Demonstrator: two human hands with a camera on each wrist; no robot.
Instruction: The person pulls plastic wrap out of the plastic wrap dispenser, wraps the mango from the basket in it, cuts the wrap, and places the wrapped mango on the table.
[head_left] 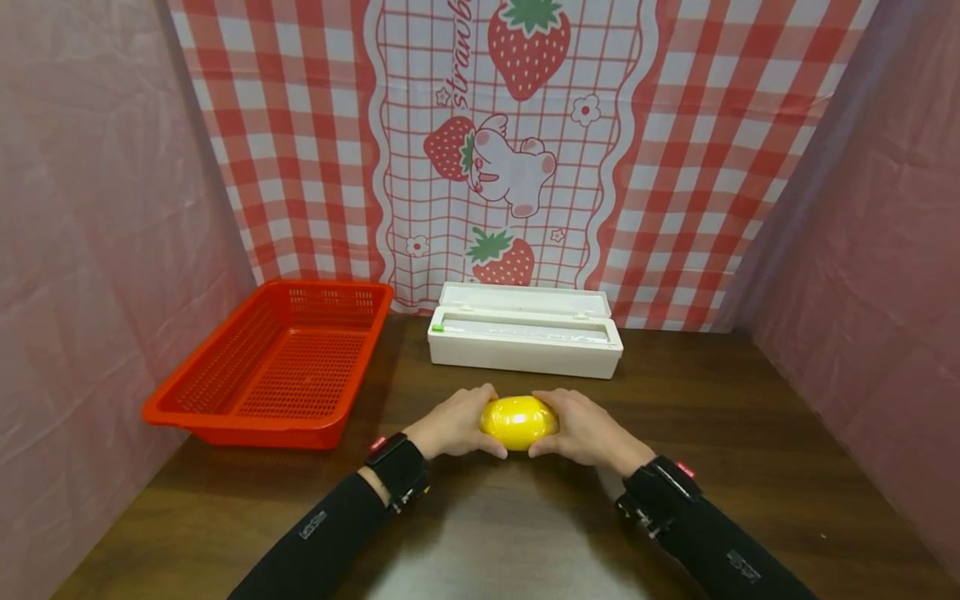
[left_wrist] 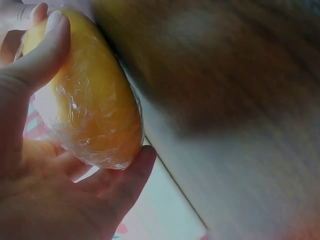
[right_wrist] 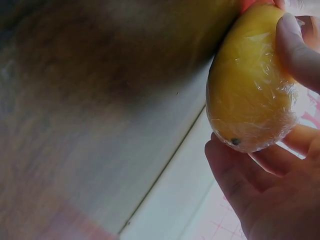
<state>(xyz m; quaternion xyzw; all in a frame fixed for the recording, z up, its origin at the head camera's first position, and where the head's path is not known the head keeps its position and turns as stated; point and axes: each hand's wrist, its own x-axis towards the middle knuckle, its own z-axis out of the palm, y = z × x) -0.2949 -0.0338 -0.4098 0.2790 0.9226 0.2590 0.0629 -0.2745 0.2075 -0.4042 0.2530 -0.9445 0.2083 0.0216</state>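
Note:
A smooth oval yellow fruit (head_left: pixel 519 422), which looks like a mango, is wrapped in clear cling film, with a dark stem spot at one end in the right wrist view. My left hand (head_left: pixel 456 423) grips its left end, thumb on the near side and fingers around the far side. At the right end, my right hand (head_left: pixel 585 427) holds it the same way. The film is crinkled at both ends, under the palms. Behind the hands stands a white cling film dispenser (head_left: pixel 525 354) with its lid raised and film showing in its slot.
To the left sits a red plastic basket (head_left: pixel 348 367) with perforated sides and floor. A wooden table (head_left: pixel 720 417) lies beneath everything. A red-checked strawberry cloth (head_left: pixel 690 167) hangs at the back, and pink fabric (head_left: pixel 97 208) lines both sides.

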